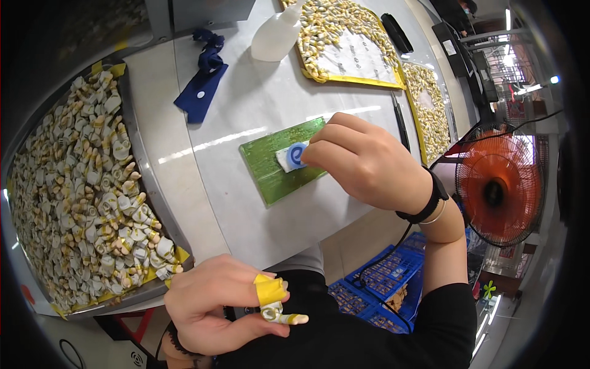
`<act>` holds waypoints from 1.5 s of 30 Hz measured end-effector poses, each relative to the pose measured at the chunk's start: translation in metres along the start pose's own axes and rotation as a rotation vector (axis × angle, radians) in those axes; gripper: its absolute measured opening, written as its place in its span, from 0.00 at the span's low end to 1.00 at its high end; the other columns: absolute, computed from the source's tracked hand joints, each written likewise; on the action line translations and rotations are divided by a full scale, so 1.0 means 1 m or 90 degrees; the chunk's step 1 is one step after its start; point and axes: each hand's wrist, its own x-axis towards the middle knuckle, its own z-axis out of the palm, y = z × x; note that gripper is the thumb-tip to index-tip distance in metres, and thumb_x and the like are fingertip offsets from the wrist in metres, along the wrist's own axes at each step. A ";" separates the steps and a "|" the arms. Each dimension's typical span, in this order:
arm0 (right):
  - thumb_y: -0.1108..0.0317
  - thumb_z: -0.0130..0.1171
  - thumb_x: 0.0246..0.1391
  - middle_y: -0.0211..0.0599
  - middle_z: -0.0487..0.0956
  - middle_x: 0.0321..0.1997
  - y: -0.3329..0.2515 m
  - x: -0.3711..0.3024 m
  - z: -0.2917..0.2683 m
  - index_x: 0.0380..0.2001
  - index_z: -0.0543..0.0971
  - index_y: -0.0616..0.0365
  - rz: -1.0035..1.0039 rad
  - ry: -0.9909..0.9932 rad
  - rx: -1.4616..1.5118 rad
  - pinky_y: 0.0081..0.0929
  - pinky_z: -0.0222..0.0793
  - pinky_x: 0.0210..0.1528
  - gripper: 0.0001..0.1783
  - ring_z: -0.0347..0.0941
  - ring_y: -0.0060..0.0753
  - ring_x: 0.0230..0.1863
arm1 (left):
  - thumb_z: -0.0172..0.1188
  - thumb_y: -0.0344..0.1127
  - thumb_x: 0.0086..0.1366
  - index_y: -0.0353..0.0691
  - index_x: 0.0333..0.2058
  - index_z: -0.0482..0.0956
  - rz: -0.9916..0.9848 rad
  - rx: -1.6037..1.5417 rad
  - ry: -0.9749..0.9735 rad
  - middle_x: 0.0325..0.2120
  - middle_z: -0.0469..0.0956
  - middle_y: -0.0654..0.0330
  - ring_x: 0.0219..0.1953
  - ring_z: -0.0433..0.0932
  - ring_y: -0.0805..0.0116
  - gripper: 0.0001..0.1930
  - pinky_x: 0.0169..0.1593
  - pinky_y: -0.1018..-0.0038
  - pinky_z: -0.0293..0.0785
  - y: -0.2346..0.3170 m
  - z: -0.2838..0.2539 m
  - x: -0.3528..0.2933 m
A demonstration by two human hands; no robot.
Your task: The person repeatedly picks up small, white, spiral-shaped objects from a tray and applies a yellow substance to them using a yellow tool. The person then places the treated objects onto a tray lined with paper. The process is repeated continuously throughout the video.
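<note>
My left hand pinches a small painted figurine part, white with a flesh-coloured tip, between thumb and forefinger. Yellow tape wraps that forefinger's end. Over a green rectangular board, my right hand has its fingers curled closed, the tips at the edge of a round blue piece. A small white pad lies under the blue piece, on the board. The thumb of the right hand is hidden behind its fingers.
On the left stands a tray heaped with similar parts. Two yellow-edged trays of small pieces lie at the far right. Nearby are a squeeze bottle, dark blue cloth, a slim black tool, an orange fan and blue crates.
</note>
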 end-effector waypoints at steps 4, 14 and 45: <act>0.75 0.56 0.38 0.33 0.70 0.25 -0.002 0.003 -0.002 0.23 0.71 0.60 -0.006 -0.016 -0.025 0.24 0.69 0.33 0.05 0.67 0.33 0.32 | 0.75 0.43 0.39 0.35 0.27 0.76 -0.011 -0.005 0.005 0.21 0.79 0.59 0.26 0.77 0.67 0.21 0.33 0.73 0.75 0.004 0.000 0.004; 0.80 0.59 0.35 0.34 0.73 0.25 -0.013 -0.003 -0.004 0.24 0.75 0.61 0.060 0.138 0.087 0.25 0.68 0.28 0.08 0.70 0.33 0.28 | 0.75 0.42 0.40 0.38 0.29 0.73 0.027 0.068 0.033 0.24 0.79 0.59 0.29 0.76 0.66 0.22 0.36 0.69 0.75 0.003 0.000 0.003; 0.82 0.61 0.41 0.40 0.74 0.26 -0.071 -0.001 -0.004 0.23 0.75 0.68 -0.031 0.307 0.582 0.22 0.67 0.23 0.04 0.71 0.33 0.22 | 0.75 0.31 0.38 0.37 0.28 0.78 0.154 0.215 0.021 0.25 0.79 0.59 0.28 0.79 0.62 0.17 0.33 0.71 0.78 0.015 0.012 0.010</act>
